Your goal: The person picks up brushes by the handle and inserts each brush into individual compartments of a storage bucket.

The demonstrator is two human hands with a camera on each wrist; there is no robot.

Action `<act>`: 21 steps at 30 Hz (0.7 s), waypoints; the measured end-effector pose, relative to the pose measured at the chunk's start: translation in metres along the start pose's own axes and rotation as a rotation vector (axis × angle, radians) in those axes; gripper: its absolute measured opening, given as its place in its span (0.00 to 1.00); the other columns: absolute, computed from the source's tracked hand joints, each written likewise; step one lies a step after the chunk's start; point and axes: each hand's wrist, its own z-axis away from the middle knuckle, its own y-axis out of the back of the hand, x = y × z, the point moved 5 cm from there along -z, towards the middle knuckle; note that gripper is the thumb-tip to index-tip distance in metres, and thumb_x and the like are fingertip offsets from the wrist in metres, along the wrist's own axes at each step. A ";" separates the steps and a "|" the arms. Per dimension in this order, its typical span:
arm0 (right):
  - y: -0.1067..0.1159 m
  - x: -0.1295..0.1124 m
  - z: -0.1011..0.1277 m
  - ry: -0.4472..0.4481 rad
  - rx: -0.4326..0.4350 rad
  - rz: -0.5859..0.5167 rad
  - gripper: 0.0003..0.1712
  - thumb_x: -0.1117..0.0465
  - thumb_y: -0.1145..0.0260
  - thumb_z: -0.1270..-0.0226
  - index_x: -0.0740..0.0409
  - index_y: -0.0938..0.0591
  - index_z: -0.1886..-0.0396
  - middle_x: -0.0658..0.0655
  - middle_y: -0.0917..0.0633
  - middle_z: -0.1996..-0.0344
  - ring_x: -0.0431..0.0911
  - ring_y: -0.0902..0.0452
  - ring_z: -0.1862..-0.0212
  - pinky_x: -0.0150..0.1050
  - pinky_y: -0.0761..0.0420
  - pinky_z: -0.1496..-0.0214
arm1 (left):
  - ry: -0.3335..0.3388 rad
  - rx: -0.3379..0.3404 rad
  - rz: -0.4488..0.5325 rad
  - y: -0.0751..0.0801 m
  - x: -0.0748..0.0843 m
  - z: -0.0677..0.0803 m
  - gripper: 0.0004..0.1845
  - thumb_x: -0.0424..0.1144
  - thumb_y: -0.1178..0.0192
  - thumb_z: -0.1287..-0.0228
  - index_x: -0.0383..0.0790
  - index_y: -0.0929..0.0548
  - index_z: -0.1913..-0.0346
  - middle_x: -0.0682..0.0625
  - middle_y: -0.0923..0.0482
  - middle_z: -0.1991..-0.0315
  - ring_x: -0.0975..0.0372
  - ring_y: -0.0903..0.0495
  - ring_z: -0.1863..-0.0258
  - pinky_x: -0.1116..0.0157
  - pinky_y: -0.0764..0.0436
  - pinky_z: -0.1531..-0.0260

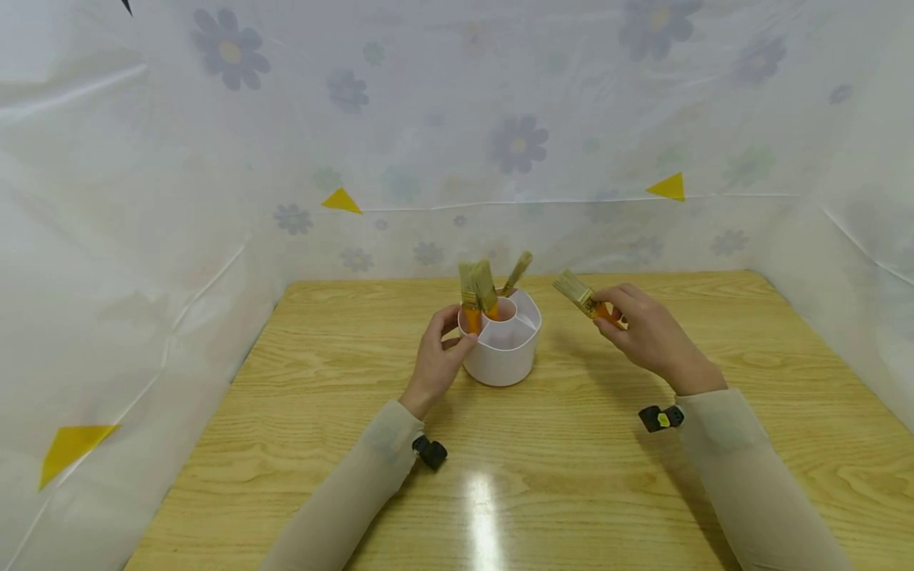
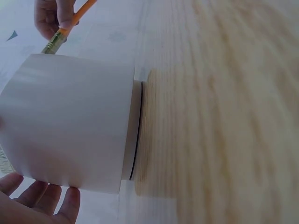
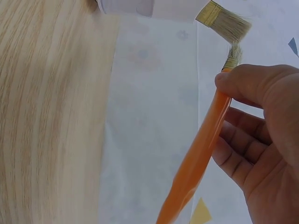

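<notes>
On the table stands a white round divided holder (image 1: 500,366), with a middle tube and side compartments. My left hand (image 1: 440,353) grips its left side; in the left wrist view the fingers (image 2: 71,203) lie against its wall. Two flat paintbrushes (image 1: 485,284) stand bristles up at its left and middle, and another brush (image 1: 517,271) leans at the back. To the right, my right hand (image 1: 646,333) pinches a paintbrush (image 1: 574,292) near its bristle end, above the table and apart from the holder. Its orange handle (image 3: 198,144) points down in the right wrist view.
A wood-grain table (image 1: 343,476) lies under both hands. White flower-printed sheeting (image 1: 428,119) rises behind it and at both sides, with yellow triangles (image 1: 341,201) on it.
</notes>
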 end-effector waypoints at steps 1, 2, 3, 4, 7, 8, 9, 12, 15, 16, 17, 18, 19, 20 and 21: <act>0.000 -0.001 0.000 0.008 0.004 0.000 0.21 0.70 0.32 0.41 0.59 0.23 0.47 0.56 0.22 0.59 0.45 0.28 0.66 0.42 0.25 0.70 | 0.000 0.000 0.000 0.000 0.000 0.000 0.27 0.30 0.45 0.32 0.27 0.38 0.33 0.33 0.37 0.36 0.43 0.36 0.36 0.46 0.32 0.41; 0.000 -0.001 0.000 0.015 0.007 0.000 0.21 0.70 0.31 0.41 0.59 0.23 0.47 0.57 0.22 0.59 0.45 0.28 0.66 0.42 0.25 0.70 | -0.001 0.001 0.002 0.000 0.000 0.000 0.27 0.30 0.45 0.32 0.27 0.38 0.33 0.33 0.37 0.36 0.43 0.36 0.36 0.46 0.32 0.41; 0.000 -0.002 0.000 0.017 0.010 0.002 0.22 0.70 0.31 0.42 0.59 0.23 0.47 0.56 0.22 0.59 0.44 0.28 0.67 0.42 0.24 0.70 | -0.001 0.001 0.002 0.000 0.000 0.000 0.27 0.30 0.45 0.32 0.27 0.38 0.33 0.33 0.37 0.36 0.43 0.36 0.36 0.46 0.32 0.41; 0.000 -0.002 -0.001 0.019 0.013 0.005 0.22 0.70 0.31 0.42 0.59 0.23 0.47 0.56 0.22 0.58 0.44 0.28 0.67 0.42 0.24 0.70 | -0.001 0.001 0.002 0.000 0.000 0.000 0.27 0.30 0.45 0.32 0.26 0.38 0.33 0.33 0.37 0.36 0.43 0.36 0.36 0.46 0.33 0.41; 0.001 -0.003 -0.002 0.027 0.021 0.014 0.22 0.69 0.30 0.43 0.58 0.22 0.48 0.55 0.22 0.58 0.43 0.28 0.67 0.41 0.23 0.70 | 0.000 0.002 0.005 0.000 0.000 0.000 0.27 0.30 0.45 0.33 0.26 0.38 0.33 0.33 0.37 0.36 0.43 0.36 0.36 0.46 0.33 0.40; 0.001 -0.004 -0.002 0.030 0.024 0.017 0.22 0.69 0.30 0.43 0.58 0.22 0.48 0.55 0.22 0.58 0.43 0.28 0.67 0.41 0.23 0.71 | 0.001 0.002 0.005 0.000 0.000 0.000 0.27 0.30 0.45 0.33 0.27 0.38 0.33 0.33 0.37 0.36 0.43 0.36 0.36 0.46 0.33 0.40; 0.001 -0.005 -0.003 0.033 0.027 0.020 0.22 0.69 0.29 0.43 0.58 0.22 0.48 0.55 0.22 0.59 0.42 0.28 0.67 0.40 0.23 0.71 | 0.002 0.002 0.005 0.000 0.000 0.000 0.27 0.30 0.45 0.33 0.26 0.38 0.33 0.33 0.37 0.36 0.43 0.36 0.36 0.46 0.33 0.40; 0.002 -0.007 -0.003 0.048 0.037 0.024 0.22 0.69 0.29 0.44 0.58 0.22 0.48 0.55 0.21 0.59 0.42 0.28 0.67 0.40 0.23 0.71 | 0.000 0.004 0.008 0.000 0.000 0.000 0.27 0.30 0.45 0.33 0.26 0.38 0.33 0.33 0.37 0.36 0.43 0.36 0.36 0.46 0.33 0.40; 0.003 -0.009 -0.003 0.061 0.045 0.025 0.22 0.69 0.29 0.44 0.58 0.22 0.48 0.55 0.21 0.58 0.42 0.27 0.67 0.40 0.22 0.71 | -0.003 0.005 0.006 0.000 0.001 0.000 0.27 0.29 0.45 0.33 0.26 0.38 0.34 0.32 0.36 0.36 0.42 0.36 0.37 0.45 0.33 0.41; 0.003 -0.010 -0.004 0.067 0.048 0.026 0.22 0.69 0.29 0.44 0.58 0.21 0.48 0.55 0.21 0.58 0.42 0.27 0.67 0.40 0.22 0.71 | -0.003 0.006 0.007 0.000 0.001 0.000 0.27 0.29 0.45 0.33 0.26 0.38 0.34 0.32 0.36 0.36 0.42 0.36 0.37 0.45 0.33 0.41; 0.004 -0.011 -0.004 0.073 0.051 0.026 0.22 0.69 0.29 0.44 0.58 0.21 0.48 0.55 0.21 0.58 0.43 0.27 0.67 0.40 0.22 0.71 | -0.003 0.007 0.006 0.000 0.001 0.000 0.27 0.29 0.45 0.33 0.26 0.37 0.34 0.32 0.36 0.37 0.42 0.36 0.37 0.45 0.32 0.41; 0.004 -0.013 -0.004 0.079 0.053 0.026 0.22 0.69 0.28 0.44 0.58 0.21 0.49 0.55 0.21 0.58 0.43 0.27 0.67 0.40 0.22 0.71 | -0.002 0.007 0.005 0.000 0.001 0.000 0.27 0.29 0.45 0.33 0.26 0.37 0.34 0.32 0.36 0.37 0.42 0.36 0.37 0.46 0.32 0.41; 0.004 -0.014 -0.005 0.083 0.053 0.025 0.22 0.69 0.28 0.45 0.58 0.21 0.49 0.55 0.21 0.58 0.43 0.27 0.67 0.40 0.22 0.71 | 0.000 0.008 0.003 0.000 0.001 0.000 0.27 0.29 0.45 0.33 0.26 0.37 0.34 0.32 0.36 0.37 0.42 0.35 0.37 0.46 0.32 0.41; 0.005 -0.015 -0.005 0.089 0.054 0.025 0.22 0.69 0.28 0.45 0.58 0.21 0.49 0.56 0.21 0.58 0.43 0.26 0.67 0.40 0.22 0.71 | 0.002 0.008 0.004 0.000 0.000 0.000 0.27 0.29 0.45 0.33 0.26 0.37 0.34 0.33 0.36 0.37 0.43 0.35 0.37 0.46 0.32 0.41; 0.005 -0.015 -0.005 0.094 0.055 0.024 0.22 0.69 0.28 0.45 0.58 0.21 0.49 0.56 0.21 0.58 0.43 0.26 0.67 0.40 0.22 0.71 | 0.003 0.009 0.005 0.000 0.000 0.000 0.27 0.29 0.44 0.33 0.26 0.37 0.34 0.33 0.36 0.37 0.43 0.35 0.37 0.47 0.32 0.41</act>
